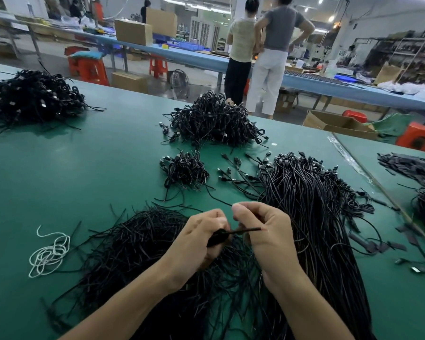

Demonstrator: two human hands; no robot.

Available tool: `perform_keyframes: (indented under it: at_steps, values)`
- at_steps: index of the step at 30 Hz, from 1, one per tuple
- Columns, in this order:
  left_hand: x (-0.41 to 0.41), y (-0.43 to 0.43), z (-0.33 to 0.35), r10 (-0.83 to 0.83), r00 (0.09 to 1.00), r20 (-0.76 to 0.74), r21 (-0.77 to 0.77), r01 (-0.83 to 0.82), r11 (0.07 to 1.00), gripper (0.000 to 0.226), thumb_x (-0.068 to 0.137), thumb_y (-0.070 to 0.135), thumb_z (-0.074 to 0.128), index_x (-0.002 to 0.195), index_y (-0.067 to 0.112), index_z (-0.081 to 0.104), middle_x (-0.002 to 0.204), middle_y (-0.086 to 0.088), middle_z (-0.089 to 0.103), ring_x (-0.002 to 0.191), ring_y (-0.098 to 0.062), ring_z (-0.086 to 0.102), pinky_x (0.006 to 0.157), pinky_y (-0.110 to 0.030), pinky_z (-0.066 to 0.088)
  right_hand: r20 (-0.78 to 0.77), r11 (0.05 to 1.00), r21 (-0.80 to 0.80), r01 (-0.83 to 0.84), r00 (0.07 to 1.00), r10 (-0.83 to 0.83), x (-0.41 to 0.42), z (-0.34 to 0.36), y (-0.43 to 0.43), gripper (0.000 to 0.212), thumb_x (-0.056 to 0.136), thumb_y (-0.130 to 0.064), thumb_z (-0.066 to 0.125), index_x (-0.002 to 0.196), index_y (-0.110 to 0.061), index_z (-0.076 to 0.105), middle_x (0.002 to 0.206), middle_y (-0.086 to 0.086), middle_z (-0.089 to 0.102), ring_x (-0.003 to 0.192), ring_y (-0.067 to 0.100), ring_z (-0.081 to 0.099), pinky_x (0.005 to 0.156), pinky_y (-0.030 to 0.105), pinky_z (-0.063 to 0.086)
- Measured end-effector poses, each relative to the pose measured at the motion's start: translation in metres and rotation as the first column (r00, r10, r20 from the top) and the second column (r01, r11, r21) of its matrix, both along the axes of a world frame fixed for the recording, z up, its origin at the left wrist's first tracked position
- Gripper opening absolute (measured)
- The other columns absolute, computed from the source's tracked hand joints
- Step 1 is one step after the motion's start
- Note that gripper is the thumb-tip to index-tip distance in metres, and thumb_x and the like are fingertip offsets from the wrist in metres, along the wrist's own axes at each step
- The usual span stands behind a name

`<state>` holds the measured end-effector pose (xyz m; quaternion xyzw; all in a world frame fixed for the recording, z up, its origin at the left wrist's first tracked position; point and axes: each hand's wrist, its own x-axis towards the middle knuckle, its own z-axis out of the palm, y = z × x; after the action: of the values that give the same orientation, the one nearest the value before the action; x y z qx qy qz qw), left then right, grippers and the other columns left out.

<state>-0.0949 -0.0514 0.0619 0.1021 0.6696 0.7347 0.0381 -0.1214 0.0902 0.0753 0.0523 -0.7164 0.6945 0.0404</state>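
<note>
One black strand (249,230) runs left hand (196,244) to right hand (268,241), pointing right.

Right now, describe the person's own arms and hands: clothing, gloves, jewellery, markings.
The left forearm and right forearm are bare to the picture's edge, no sleeves in view. The left hand and right hand wear no gloves; no rings, watch, bands or markings show.

Lighting: bright, even, from white ceiling strip lamps (320,0) far right; slight glare there. Shadows: soft, short, beneath the heaps of black cables (206,119) on the matt green table top (96,155). Focus: left hand (196,244), right hand (265,234) sharp; thin black tie strip (247,230) between them slightly blurred. Distortion: table edges curve left and right.
</note>
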Motion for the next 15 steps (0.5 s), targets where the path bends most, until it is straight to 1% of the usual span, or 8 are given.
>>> perform_keyframes:
  at_steps: [1, 3, 5, 7, 9, 12, 14, 15]
  values:
    - [0.001, 0.001, 0.000, -0.003, 1.000, -0.017, 0.029, 0.004, 1.000, 0.028, 0.089, 0.028, 0.043, 0.081, 0.001, 0.046, 0.049, 0.007, 0.037, 0.039, -0.005, 0.028, 0.039, -0.013, 0.026, 0.044, 0.995, -0.095, -0.039, 0.998, 0.043, 0.003, 0.002, -0.003, 0.012, 0.088, -0.017, 0.072, 0.076, -0.016, 0.076, 0.065, -0.004, 0.067, 0.057, 0.005, 0.058, 0.053, 0.016, 0.047]
    - [0.001, 0.003, -0.001, 0.020, 0.999, -0.042, 0.066, -0.017, 0.998, 0.026, 0.097, 0.026, 0.049, 0.093, 0.001, 0.050, 0.058, 0.010, 0.051, 0.048, -0.002, 0.046, 0.048, -0.011, 0.039, 0.063, 0.984, -0.155, -0.082, 0.994, 0.093, 0.007, 0.006, -0.006, 0.008, 0.086, -0.015, 0.073, 0.078, -0.015, 0.076, 0.066, -0.004, 0.067, 0.056, 0.004, 0.057, 0.052, 0.014, 0.045]
    - [0.001, 0.004, -0.003, 0.062, 0.997, -0.041, 0.069, -0.059, 0.996, 0.021, 0.099, 0.030, 0.051, 0.100, 0.009, 0.057, 0.073, 0.010, 0.061, 0.069, -0.002, 0.057, 0.062, -0.015, 0.048, -0.012, 0.995, -0.080, -0.055, 0.998, 0.055, 0.008, 0.007, -0.006, 0.006, 0.085, -0.017, 0.074, 0.080, -0.017, 0.076, 0.068, -0.006, 0.070, 0.060, 0.003, 0.062, 0.059, 0.015, 0.048]
    - [-0.001, 0.004, -0.004, 0.113, 0.993, -0.044, 0.066, -0.110, 0.992, 0.016, 0.099, 0.030, 0.049, 0.099, 0.018, 0.059, 0.080, 0.005, 0.057, 0.076, -0.007, 0.053, 0.065, -0.018, 0.047, -0.140, 0.996, 0.087, 0.010, 0.990, 0.003, 0.008, 0.008, -0.004, 0.007, 0.086, -0.018, 0.075, 0.080, -0.023, 0.075, 0.076, -0.009, 0.073, 0.072, 0.005, 0.068, 0.068, 0.017, 0.052]
    - [-0.002, 0.005, -0.002, 0.154, 0.985, -0.080, 0.053, -0.150, 0.987, 0.021, 0.105, 0.028, 0.041, 0.105, 0.025, 0.062, 0.079, 0.005, 0.060, 0.073, -0.006, 0.053, 0.062, -0.016, 0.045, -0.231, 0.974, 0.225, 0.029, 0.973, 0.024, 0.011, 0.008, -0.005, 0.012, 0.087, -0.014, 0.074, 0.084, -0.026, 0.075, 0.081, -0.011, 0.074, 0.079, 0.006, 0.070, 0.070, 0.016, 0.053]
    - [-0.001, 0.007, 0.001, 0.175, 0.973, -0.151, 0.083, -0.164, 0.983, 0.037, 0.107, 0.032, 0.029, 0.120, 0.033, 0.064, 0.064, 0.008, 0.064, 0.054, -0.001, 0.053, 0.050, -0.014, 0.042, -0.250, 0.953, 0.304, -0.009, 0.964, 0.089, 0.016, 0.005, -0.008, 0.024, 0.089, -0.003, 0.067, 0.086, -0.026, 0.073, 0.084, -0.012, 0.072, 0.082, 0.007, 0.070, 0.071, 0.018, 0.054]
    - [-0.002, 0.006, 0.000, 0.228, 0.962, -0.148, 0.097, -0.216, 0.972, 0.043, 0.105, 0.045, 0.027, 0.115, 0.038, 0.069, 0.045, 0.008, 0.046, 0.038, -0.004, 0.036, 0.040, -0.017, 0.031, -0.279, 0.929, 0.369, -0.005, 0.953, 0.116, 0.019, 0.004, -0.008, 0.024, 0.090, -0.003, 0.066, 0.086, -0.026, 0.071, 0.083, -0.012, 0.070, 0.083, 0.007, 0.068, 0.072, 0.016, 0.051]
    - [-0.003, 0.006, 0.000, 0.264, 0.956, -0.130, 0.096, -0.253, 0.963, 0.047, 0.102, 0.052, 0.028, 0.110, 0.038, 0.072, 0.042, 0.008, 0.038, 0.036, -0.007, 0.029, 0.038, -0.018, 0.027, -0.307, 0.907, 0.421, 0.016, 0.943, 0.126, 0.020, 0.003, -0.008, 0.023, 0.090, -0.004, 0.067, 0.086, -0.026, 0.071, 0.083, -0.013, 0.069, 0.085, 0.006, 0.066, 0.073, 0.014, 0.049]
